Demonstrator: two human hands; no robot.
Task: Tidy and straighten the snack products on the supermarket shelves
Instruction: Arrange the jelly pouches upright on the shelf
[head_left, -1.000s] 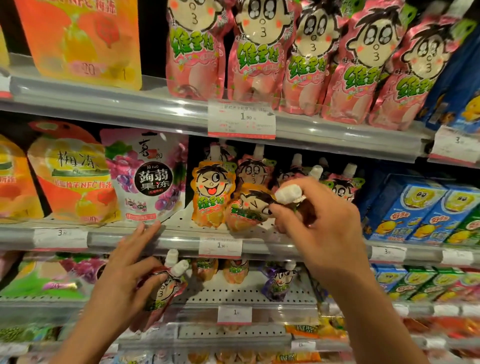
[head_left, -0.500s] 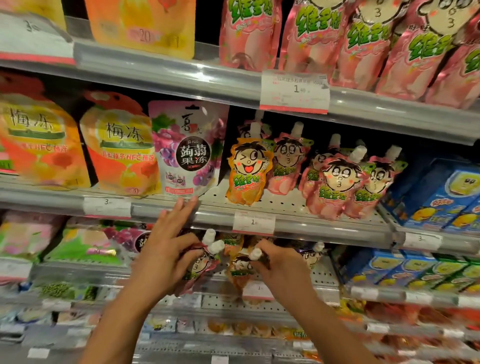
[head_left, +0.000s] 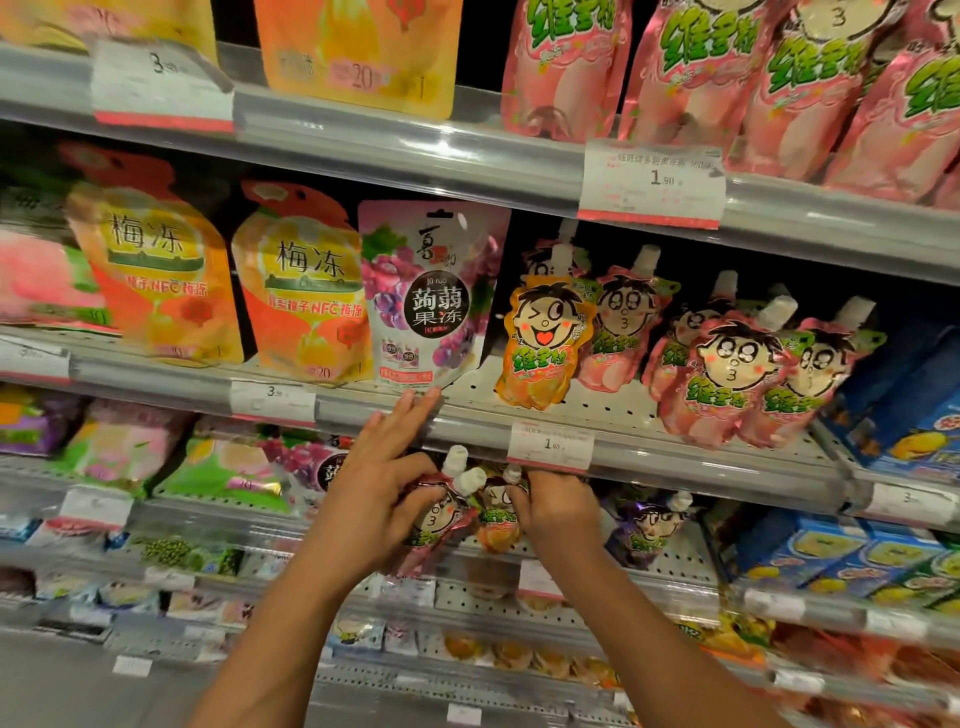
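Both forearms up from bottom of frame toward lower shelf (head_left: 675, 577). Right hand (head_left: 558, 512) now down at lower shelf, no longer up at middle row as a second ago; orange pouch (head_left: 496, 522) carried down with it. Judged: misplaced pouch pulled from middle row, being seated with its own kind below. Right fingers curled round the orange pouch near its cap, knuckles toward camera; fingertips hidden, exact pinch cannot tell. Left hand (head_left: 376, 499) unchanged in place: thumb and lower fingers wrapped round pink pouches (head_left: 441, 519), two white caps poking up, while index and middle fingers (head_left: 415, 410) stretch straight up, pressed together, tips touching middle shelf rail (head_left: 675, 462) just under grape bag (head_left: 434, 296).

Farther back, middle row reads tidier than before: orange winking pouch (head_left: 543, 343) upright at left end, peach pouches (head_left: 727, 369) leaning in a cluster to its right, still tilted, not squared. Plum bags (head_left: 306, 291) upright left of grape bag. Top shelf big peach pouches (head_left: 753, 88) slanted.

Judged: held pouches not yet set down; peach cluster next for straightening.
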